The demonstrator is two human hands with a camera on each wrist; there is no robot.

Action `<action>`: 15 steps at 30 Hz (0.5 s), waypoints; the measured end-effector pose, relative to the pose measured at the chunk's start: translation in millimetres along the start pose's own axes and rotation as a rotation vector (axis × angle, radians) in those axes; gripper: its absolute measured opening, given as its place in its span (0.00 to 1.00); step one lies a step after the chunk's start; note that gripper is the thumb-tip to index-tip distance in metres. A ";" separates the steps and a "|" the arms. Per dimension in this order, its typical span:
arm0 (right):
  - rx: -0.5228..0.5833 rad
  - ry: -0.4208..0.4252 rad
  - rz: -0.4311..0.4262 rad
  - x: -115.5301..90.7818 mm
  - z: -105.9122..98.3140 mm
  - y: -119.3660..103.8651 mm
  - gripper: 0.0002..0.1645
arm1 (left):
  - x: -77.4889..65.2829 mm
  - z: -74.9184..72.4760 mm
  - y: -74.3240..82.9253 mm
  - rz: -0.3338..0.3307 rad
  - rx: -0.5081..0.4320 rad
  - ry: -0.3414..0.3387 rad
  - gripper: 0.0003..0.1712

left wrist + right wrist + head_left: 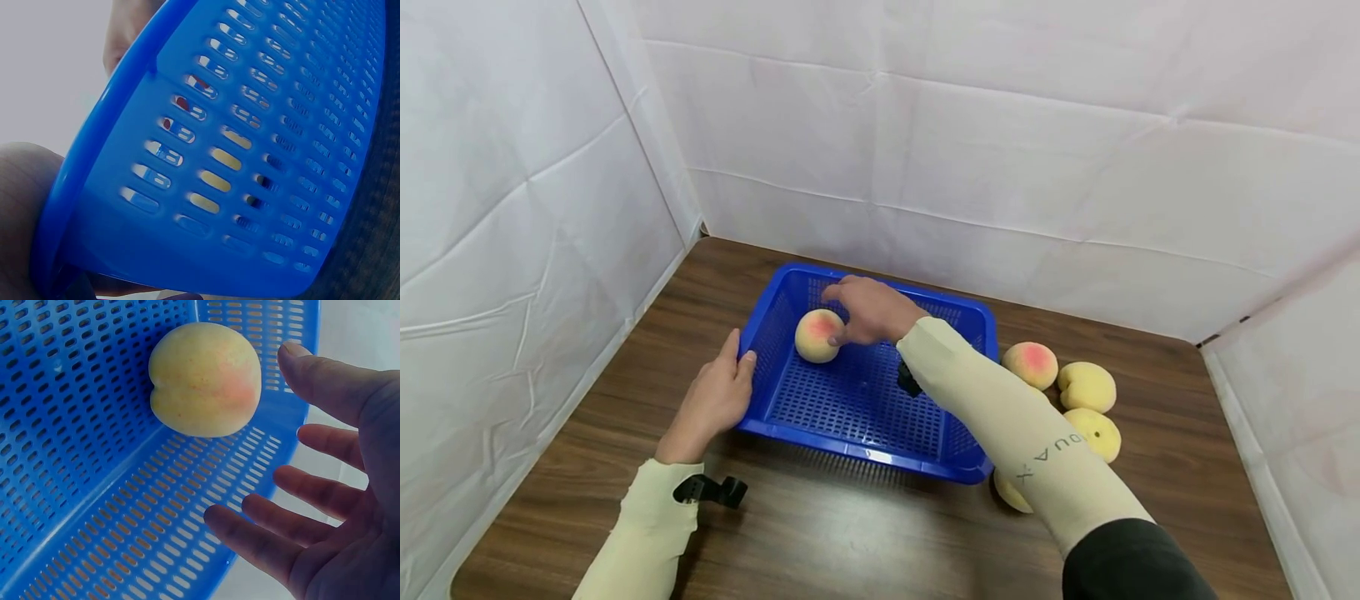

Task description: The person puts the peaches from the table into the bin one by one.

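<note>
A blue plastic basket point(865, 454) with slotted walls sits on the table. Inside, near its left end, lies one peach point(816, 337) with a pink blush, also seen in the right wrist view as a pale yellow peach point(203, 381). My left hand point(718, 392) grips the basket's left rim between thumb and fingers; the left wrist view shows mainly the slotted outer wall point(156, 237). Over the basket, my right hand point(872, 310) is spread beside the peach. In the right wrist view its fingers point(312, 494) are extended and apart from the fruit.
Several more peaches point(1088, 387) lie on the wooden table point(1180, 467) right of the basket, some partly hidden by my right forearm. White cloth walls point(1000, 150) stand behind and at both sides.
</note>
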State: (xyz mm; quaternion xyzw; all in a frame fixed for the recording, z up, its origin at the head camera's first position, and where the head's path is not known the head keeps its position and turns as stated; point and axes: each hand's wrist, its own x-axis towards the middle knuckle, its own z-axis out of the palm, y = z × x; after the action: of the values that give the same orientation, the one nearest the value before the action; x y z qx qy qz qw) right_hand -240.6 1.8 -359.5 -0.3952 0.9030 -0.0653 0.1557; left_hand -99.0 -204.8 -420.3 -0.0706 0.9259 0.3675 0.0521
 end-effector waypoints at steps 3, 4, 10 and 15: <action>0.005 -0.001 0.004 -3.4 -3.7 1.8 0.38 | 0.6 -1.1 0.2 0.003 -0.001 0.002 0.34; 0.004 0.000 0.004 -4.6 -5.0 2.4 0.38 | 0.8 -1.4 0.4 0.005 -0.002 0.002 0.34; 0.004 0.021 -0.013 -13.9 -11.2 6.8 0.36 | 1.3 -3.3 2.1 0.011 0.001 0.000 0.34; 0.001 0.032 -0.012 -23.0 -15.5 8.4 0.35 | 0.6 -5.0 2.5 0.006 0.002 -0.003 0.34</action>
State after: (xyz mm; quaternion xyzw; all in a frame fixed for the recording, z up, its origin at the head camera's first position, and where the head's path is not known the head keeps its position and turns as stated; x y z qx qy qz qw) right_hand -236.9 24.3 -341.6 -0.3995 0.9029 -0.0732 0.1411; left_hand -100.2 -206.5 -415.1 -0.0672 0.9263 0.3671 0.0523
